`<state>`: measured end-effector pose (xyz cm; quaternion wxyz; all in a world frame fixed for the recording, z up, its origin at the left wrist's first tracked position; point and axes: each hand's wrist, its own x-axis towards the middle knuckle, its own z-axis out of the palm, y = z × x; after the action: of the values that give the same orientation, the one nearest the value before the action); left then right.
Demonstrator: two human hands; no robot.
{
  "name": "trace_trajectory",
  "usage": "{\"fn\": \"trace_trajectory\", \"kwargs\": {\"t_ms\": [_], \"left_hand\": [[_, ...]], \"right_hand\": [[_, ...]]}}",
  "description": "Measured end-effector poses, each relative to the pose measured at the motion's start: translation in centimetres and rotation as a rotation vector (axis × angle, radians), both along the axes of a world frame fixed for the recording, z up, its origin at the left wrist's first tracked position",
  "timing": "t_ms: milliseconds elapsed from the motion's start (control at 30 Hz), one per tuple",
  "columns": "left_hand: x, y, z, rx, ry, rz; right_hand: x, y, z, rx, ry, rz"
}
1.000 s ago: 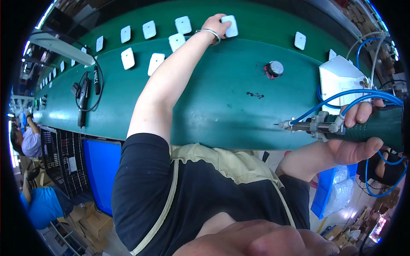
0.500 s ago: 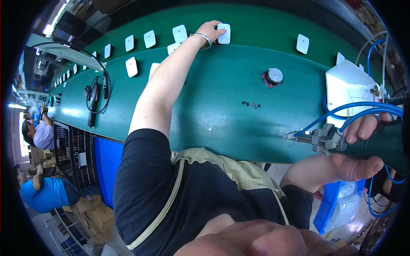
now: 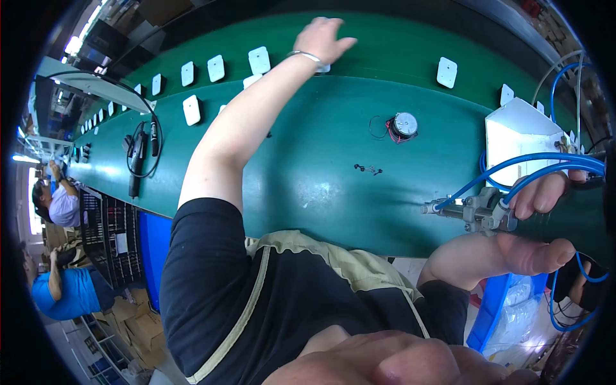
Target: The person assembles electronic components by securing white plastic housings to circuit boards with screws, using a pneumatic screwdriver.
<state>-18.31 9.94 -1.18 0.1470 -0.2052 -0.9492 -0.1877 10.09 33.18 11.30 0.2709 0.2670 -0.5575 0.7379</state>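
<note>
The person's left hand (image 3: 321, 42) was stretched out over the far green strip (image 3: 385, 56), unclenched and free of any grip, with its thumb pointing right. A metal bracelet (image 3: 308, 56) circled the wrist. Just on the near side of that hand, a rounded white piece (image 3: 326, 68) peeked out, mostly covered by the wrist; whether skin touched it I could not tell. Left of it on the strip lay a larger visible white plate (image 3: 259, 60), and more of the same kind ran away in a row to the far left. Another white plate (image 3: 446, 72) lay on the strip to the right, well apart from the hand.

The right hand (image 3: 521, 250) was at the near right, fingers and thumb on either side of a dark green body behind a metal tool (image 3: 475, 212); whether they closed firmly on it I could not tell. Blue hoses (image 3: 545, 156) curved over that tool, near an angular white box (image 3: 518, 142).

On the green tabletop (image 3: 308, 154), a round silver motor (image 3: 404, 124) with red wires stood right of centre, with small black bits (image 3: 368, 169) nearer and slightly left. A black corded tool (image 3: 136, 160) lay at the left, just beside a black marker (image 3: 154, 139).
</note>
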Motion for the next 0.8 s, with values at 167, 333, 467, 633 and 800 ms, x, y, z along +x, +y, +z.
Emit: {"fn": "trace_trajectory", "kwargs": {"t_ms": [167,333,467,633,800], "left_hand": [[0.2,12.2,-2.1,0.136,-0.397,-0.263],[-1.0,20.7,-2.9,0.254,-0.623,-0.244],[-3.8,21.5,-4.7,0.167,-0.633,-0.255],[-0.8,24.3,-2.2,-0.027,-0.626,-0.306],[1.9,23.7,-0.5,0.008,-0.497,-0.21]], "right_hand": [[-0.8,0.8,-0.5,-0.039,-0.026,-0.03],[-0.2,1.9,0.0,-0.068,-0.012,-0.128],[-1.2,1.3,-0.1,-0.089,-0.031,-0.078],[-1.6,2.4,-0.1,0.006,0.009,-0.126],[-1.8,1.4,-0.2,-0.004,0.002,-0.183]]}}
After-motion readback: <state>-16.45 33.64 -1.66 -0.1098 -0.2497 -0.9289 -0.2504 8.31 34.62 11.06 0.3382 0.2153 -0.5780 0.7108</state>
